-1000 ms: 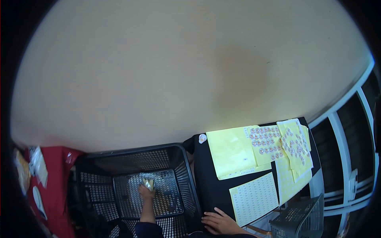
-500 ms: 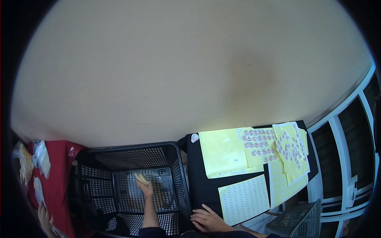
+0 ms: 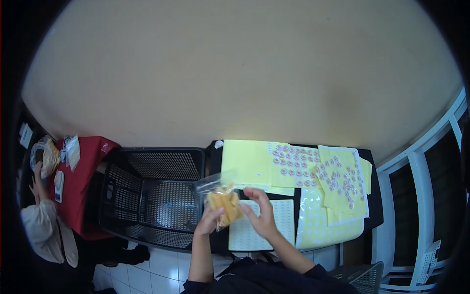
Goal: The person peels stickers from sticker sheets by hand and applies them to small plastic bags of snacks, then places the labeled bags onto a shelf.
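Observation:
In my left hand (image 3: 209,221) is a clear plastic bag of yellowish stick-shaped snacks (image 3: 224,206), its transparent top standing up above the contents. The bag hangs between the black basket and the table's sheets. My right hand (image 3: 262,215) is beside the bag's right side, fingers curved and apart, thumb close to the plastic. Below this hand lies a pale sheet with rows of small printed labels (image 3: 264,232). Behind the bag is a plain yellow sheet (image 3: 245,159).
A large black plastic basket (image 3: 152,235) stands at left. Yellow sheets of round stickers (image 3: 345,179) overlap on the black-covered table (image 3: 374,210). At far left, a person (image 3: 44,225) reaches toward a bag (image 3: 49,157) by a red-covered table (image 3: 85,191) holding a white scale-like device (image 3: 59,186).
My left hand has come up out of the basket to the right with the snack bag. My right hand has lifted from the table edge toward the bag. The view has shifted.

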`<move>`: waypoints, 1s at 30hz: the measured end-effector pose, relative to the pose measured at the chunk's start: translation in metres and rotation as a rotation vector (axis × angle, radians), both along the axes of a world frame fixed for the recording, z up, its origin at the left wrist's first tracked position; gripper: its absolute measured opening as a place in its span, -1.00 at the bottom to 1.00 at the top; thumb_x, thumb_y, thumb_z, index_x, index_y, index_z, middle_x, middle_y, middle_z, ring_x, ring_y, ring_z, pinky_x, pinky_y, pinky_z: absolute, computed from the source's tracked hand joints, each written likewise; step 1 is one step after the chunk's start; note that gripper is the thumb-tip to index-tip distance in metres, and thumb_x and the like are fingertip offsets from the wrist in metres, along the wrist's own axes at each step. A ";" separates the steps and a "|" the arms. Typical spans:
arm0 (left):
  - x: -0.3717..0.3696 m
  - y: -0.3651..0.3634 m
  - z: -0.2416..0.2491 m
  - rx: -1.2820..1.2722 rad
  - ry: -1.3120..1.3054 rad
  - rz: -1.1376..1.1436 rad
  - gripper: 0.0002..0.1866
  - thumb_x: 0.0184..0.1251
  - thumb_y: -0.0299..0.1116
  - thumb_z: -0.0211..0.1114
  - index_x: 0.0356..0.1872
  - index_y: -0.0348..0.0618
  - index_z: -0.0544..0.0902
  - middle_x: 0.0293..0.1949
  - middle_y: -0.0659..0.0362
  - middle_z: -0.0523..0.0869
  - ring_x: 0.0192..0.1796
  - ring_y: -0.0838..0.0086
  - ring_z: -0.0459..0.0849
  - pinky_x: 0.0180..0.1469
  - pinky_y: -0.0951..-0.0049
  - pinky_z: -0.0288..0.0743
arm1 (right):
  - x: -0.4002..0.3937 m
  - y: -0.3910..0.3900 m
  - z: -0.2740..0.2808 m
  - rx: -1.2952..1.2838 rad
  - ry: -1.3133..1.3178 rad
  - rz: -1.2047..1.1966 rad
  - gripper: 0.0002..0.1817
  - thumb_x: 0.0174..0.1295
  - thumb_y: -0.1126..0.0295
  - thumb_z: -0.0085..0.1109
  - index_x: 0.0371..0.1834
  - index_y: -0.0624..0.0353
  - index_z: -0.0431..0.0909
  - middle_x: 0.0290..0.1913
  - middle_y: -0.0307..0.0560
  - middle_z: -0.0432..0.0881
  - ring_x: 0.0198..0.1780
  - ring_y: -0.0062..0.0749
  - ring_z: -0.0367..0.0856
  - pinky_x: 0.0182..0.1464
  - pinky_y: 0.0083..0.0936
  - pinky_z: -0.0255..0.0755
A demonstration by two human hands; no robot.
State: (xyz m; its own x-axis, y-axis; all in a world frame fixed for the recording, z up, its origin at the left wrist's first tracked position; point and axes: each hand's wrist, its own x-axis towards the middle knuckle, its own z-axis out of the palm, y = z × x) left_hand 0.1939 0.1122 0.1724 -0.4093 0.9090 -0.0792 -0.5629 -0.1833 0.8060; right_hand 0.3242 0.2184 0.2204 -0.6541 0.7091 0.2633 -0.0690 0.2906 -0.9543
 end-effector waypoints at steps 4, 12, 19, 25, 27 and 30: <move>0.054 0.023 0.033 -0.013 0.122 -0.248 -0.39 0.20 -0.16 0.11 0.18 -0.30 0.16 0.06 0.10 0.37 0.08 0.46 0.37 0.09 0.48 0.27 | 0.033 0.022 0.037 -0.399 0.156 0.171 -0.63 0.19 0.40 0.01 0.04 0.31 0.30 -0.10 -0.06 0.49 -0.06 -0.52 0.44 0.01 -0.60 0.28; 0.096 0.059 0.079 0.160 0.460 0.025 -0.55 0.09 -0.45 0.24 0.02 -0.26 0.32 -0.06 0.10 0.45 0.05 0.48 0.40 0.11 0.44 0.25 | 0.086 0.032 0.045 -0.221 0.209 -0.100 -0.85 0.12 0.47 0.12 -0.27 0.28 0.49 -0.38 -0.27 0.55 -0.43 -0.80 0.39 -0.37 -0.81 0.27; 0.109 0.070 0.095 0.138 0.483 0.078 -0.78 0.04 -0.57 0.26 -0.24 -0.26 0.49 -0.27 0.18 0.58 -0.13 0.59 0.52 -0.04 0.56 0.36 | 0.090 0.036 0.053 -0.112 0.306 -0.165 -0.88 0.09 0.50 0.12 -0.31 0.28 0.50 -0.36 -0.21 0.51 -0.34 -0.72 0.41 -0.30 -0.77 0.28; 0.101 0.068 0.100 0.181 0.601 0.054 -0.78 0.02 -0.59 0.26 -0.27 -0.27 0.49 -0.24 0.14 0.58 -0.14 0.57 0.53 -0.06 0.58 0.37 | 0.087 0.034 0.062 -0.145 0.352 -0.068 -0.90 0.05 0.56 0.15 -0.35 0.31 0.50 -0.35 -0.16 0.51 -0.29 -0.62 0.46 -0.23 -0.71 0.33; 0.100 0.068 0.112 0.258 0.589 0.194 -0.75 -0.01 -0.61 0.27 -0.25 -0.26 0.47 -0.24 0.11 0.58 -0.15 0.56 0.54 -0.07 0.57 0.39 | 0.084 0.032 0.063 -0.160 0.327 -0.060 -0.89 0.04 0.59 0.14 -0.34 0.31 0.50 -0.35 -0.14 0.51 -0.29 -0.62 0.47 -0.23 -0.70 0.34; 0.092 0.063 0.113 0.217 0.567 0.194 -0.68 -0.04 -0.61 0.28 -0.21 -0.27 0.44 -0.31 0.13 0.60 -0.21 0.57 0.57 -0.10 0.56 0.41 | 0.075 0.029 0.063 -0.124 0.353 -0.008 -0.89 0.03 0.60 0.15 -0.34 0.31 0.50 -0.35 -0.13 0.51 -0.30 -0.61 0.48 -0.24 -0.71 0.35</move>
